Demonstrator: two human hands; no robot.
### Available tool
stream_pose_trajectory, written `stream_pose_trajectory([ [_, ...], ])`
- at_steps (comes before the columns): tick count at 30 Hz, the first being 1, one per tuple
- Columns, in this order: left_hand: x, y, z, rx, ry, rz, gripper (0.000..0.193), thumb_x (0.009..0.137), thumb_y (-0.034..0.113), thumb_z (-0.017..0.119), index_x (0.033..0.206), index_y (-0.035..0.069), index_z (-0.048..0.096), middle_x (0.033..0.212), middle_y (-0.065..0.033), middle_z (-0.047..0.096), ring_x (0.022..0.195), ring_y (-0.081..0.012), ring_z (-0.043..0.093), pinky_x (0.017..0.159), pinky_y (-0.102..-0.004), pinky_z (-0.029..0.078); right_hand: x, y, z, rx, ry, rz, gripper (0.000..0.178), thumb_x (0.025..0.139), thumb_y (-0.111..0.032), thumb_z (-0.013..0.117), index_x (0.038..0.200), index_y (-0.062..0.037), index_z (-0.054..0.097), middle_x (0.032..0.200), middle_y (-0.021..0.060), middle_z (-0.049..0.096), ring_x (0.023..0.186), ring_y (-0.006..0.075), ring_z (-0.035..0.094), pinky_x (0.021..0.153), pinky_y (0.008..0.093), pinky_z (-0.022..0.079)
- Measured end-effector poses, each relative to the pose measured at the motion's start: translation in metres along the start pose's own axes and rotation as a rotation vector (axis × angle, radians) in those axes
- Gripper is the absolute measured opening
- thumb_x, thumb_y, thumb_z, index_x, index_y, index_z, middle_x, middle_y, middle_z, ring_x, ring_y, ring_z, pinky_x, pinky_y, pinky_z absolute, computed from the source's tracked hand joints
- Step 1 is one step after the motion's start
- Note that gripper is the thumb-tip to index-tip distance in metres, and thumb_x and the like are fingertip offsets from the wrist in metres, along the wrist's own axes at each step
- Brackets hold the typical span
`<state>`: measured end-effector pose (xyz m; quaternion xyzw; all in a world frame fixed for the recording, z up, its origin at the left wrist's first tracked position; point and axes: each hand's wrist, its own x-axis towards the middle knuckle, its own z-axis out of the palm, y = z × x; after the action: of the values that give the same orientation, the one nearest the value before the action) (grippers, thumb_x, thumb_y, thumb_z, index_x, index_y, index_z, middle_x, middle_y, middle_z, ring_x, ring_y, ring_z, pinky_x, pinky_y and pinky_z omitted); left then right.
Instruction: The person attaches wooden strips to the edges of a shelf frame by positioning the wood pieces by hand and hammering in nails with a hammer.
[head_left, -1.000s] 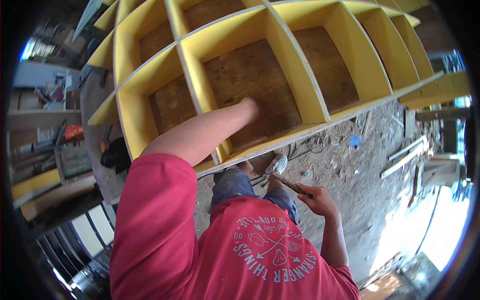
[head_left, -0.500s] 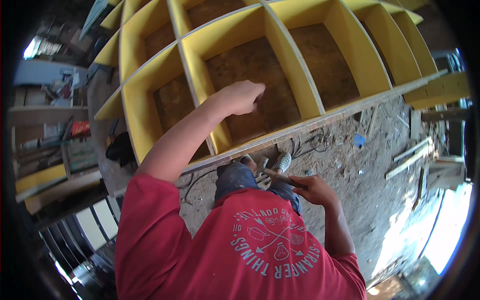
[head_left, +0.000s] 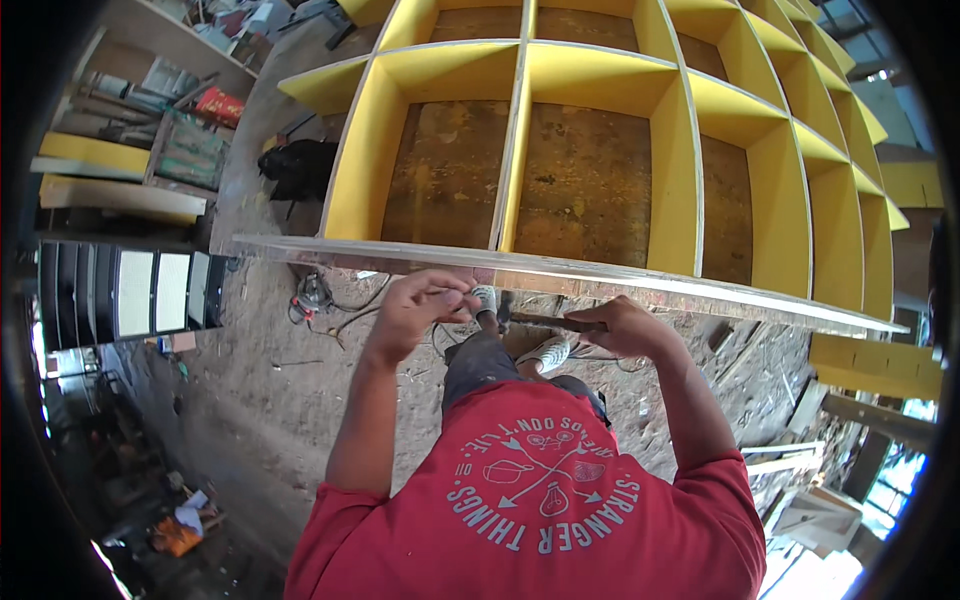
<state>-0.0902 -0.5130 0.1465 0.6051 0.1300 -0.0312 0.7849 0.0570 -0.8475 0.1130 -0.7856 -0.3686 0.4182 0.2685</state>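
Note:
My right hand (head_left: 628,328) is closed around the wooden handle of a hammer (head_left: 552,322), whose head points left over my shoes. To the left, my left hand (head_left: 415,312) is raised just below the front edge board (head_left: 420,254) of a large yellow grid of wooden compartments (head_left: 675,190). Its fingers are curled in toward the thumb. Whatever lies between them, if anything, is too small to make out. Both hands are apart from each other and on the near side of the grid.
A power tool (head_left: 314,292) with a cable lies on the dirt floor at left. A black bundle (head_left: 298,168) rests beside the grid. Shelving with boards and a red container (head_left: 218,106) stands far left. Timber offcuts (head_left: 785,460) lie at right.
My left hand has come back out from over a compartment to the near side of the edge board. The view has turned, and my right hand still holds the hammer low.

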Motion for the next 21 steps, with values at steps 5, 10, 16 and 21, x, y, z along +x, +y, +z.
stream_pose_trajectory([
  [5, 0.023, -0.100, -0.003, -0.069, 0.197, -0.331, 0.025, 0.099, 0.011, 0.076, 0.120, -0.002, 0.071, 0.101, -0.0111, 0.075, 0.085, -0.0212, 0.077, 0.078, -0.0322, 0.066, -0.025, 0.006, 0.008, 0.015, -0.010, 0.120, 0.050, 0.092, -0.024, 0.079, 0.141, -0.0227, 0.070, 0.100, 0.0212, 0.077, 0.076, 0.0319, 0.072, 0.079, 0.0421, 0.055],
  [10, 0.058, -0.123, -0.009, -0.037, 0.033, -0.326, 0.023, 0.098, 0.012, 0.079, 0.114, -0.003, 0.074, 0.097, -0.0102, 0.076, 0.083, -0.0175, 0.076, 0.076, -0.0296, 0.065, -0.037, -0.003, 0.014, 0.010, 0.035, 0.191, 0.050, 0.092, -0.025, 0.079, 0.141, -0.0223, 0.070, 0.100, 0.0203, 0.078, 0.079, 0.0336, 0.073, 0.083, 0.0429, 0.056],
  [16, 0.074, -0.123, -0.011, 0.124, -0.010, -0.348, 0.022, 0.096, 0.015, 0.081, 0.107, -0.004, 0.077, 0.089, -0.0083, 0.076, 0.079, -0.0135, 0.074, 0.072, -0.0253, 0.061, -0.038, 0.006, 0.029, -0.018, 0.048, 0.146, 0.051, 0.091, -0.026, 0.078, 0.141, -0.0185, 0.069, 0.110, 0.0209, 0.077, 0.099, 0.0400, 0.074, 0.092, 0.0464, 0.055],
  [21, 0.076, -0.130, -0.012, 0.117, 0.021, -0.326, 0.020, 0.095, 0.015, 0.082, 0.104, -0.003, 0.079, 0.087, -0.0075, 0.077, 0.075, -0.0103, 0.070, 0.068, -0.0229, 0.056, -0.032, 0.007, 0.034, -0.005, 0.056, 0.143, 0.048, 0.092, -0.026, 0.076, 0.139, -0.0189, 0.071, 0.110, 0.0211, 0.076, 0.100, 0.0416, 0.073, 0.092, 0.0469, 0.057],
])
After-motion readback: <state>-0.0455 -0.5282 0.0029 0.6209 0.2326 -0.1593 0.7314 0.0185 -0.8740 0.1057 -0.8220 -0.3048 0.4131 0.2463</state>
